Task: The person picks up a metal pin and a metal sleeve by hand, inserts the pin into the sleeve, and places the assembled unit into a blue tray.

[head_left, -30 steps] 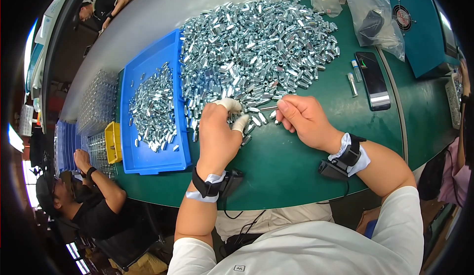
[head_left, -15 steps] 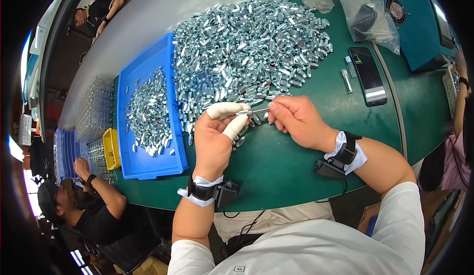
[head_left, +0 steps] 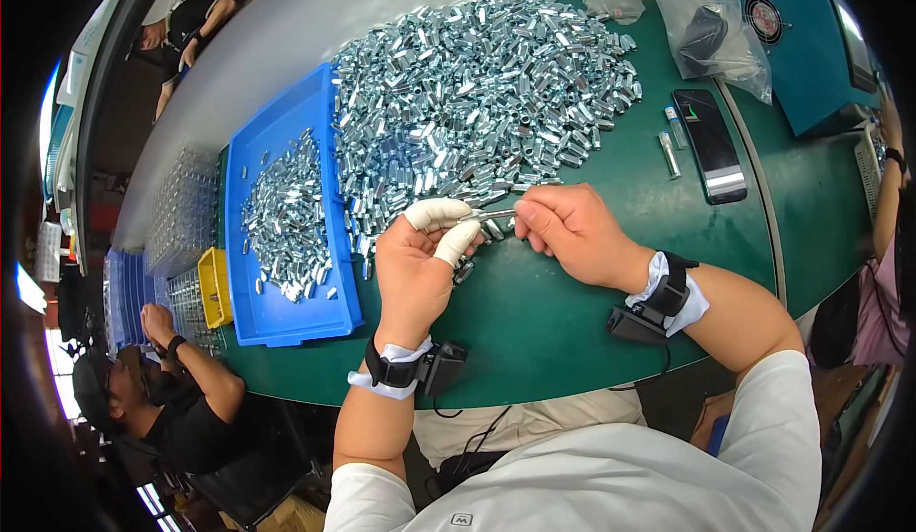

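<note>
1. We see two working hands: the left hand point(head_left: 410, 272) pinches one small metal piece point(head_left: 471, 215), partly hidden between finger and thumb; the right hand point(head_left: 584, 236) grips one slim metal rod point(head_left: 500, 214), which meets the piece.
2. We count two white finger covers point(head_left: 456, 244) on the left hand.
3. Just beyond lies one pile point(head_left: 487, 93) of silvery pieces, too many for us to count.
4. To its left, one blue tray point(head_left: 258, 320) holds a smaller heap point(head_left: 286, 217), also uncountable.
5. On the right, we find one phone point(head_left: 711, 146), two small tubes point(head_left: 670, 155) and two clear bags point(head_left: 711, 26).
6. Left of the tray: one yellow bin point(head_left: 216, 289).
</note>
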Action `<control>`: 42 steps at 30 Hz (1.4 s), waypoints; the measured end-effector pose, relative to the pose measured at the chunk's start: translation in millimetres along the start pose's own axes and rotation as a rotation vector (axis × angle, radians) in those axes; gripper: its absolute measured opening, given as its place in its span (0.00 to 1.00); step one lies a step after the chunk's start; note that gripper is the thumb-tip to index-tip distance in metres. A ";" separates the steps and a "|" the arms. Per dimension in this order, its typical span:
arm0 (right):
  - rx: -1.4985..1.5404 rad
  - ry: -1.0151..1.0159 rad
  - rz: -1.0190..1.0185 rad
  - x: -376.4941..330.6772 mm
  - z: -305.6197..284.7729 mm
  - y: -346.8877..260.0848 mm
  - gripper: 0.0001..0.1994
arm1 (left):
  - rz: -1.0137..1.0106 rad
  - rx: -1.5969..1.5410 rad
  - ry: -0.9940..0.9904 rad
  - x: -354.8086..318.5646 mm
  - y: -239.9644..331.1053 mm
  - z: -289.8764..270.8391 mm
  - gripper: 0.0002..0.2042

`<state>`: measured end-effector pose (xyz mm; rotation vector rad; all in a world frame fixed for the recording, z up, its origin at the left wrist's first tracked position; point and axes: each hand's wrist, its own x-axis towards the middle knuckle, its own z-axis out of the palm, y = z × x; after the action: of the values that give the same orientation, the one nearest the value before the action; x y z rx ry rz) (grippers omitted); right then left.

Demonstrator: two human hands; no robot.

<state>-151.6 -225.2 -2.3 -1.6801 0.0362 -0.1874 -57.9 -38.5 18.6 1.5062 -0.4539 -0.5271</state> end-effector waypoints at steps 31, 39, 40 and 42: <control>-0.031 -0.052 -0.039 -1.2 -0.1 -3.1 0.15 | 0.003 -0.027 -0.086 -7.0 3.3 9.9 0.08; 0.098 0.023 0.051 -0.8 -3.0 0.6 0.17 | 0.395 -0.234 0.414 20.1 11.2 -30.1 0.10; 0.073 0.013 0.030 -1.1 -2.6 0.0 0.17 | 0.409 -0.263 0.522 21.8 15.5 -32.2 0.09; 0.019 -0.007 -0.009 -1.1 -1.0 -1.0 0.17 | 0.425 -0.291 0.631 21.9 17.4 -34.6 0.09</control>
<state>-152.8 -225.9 -1.3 -1.6618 0.0212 -0.1883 -19.2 -23.4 34.3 1.1679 -0.1766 0.2150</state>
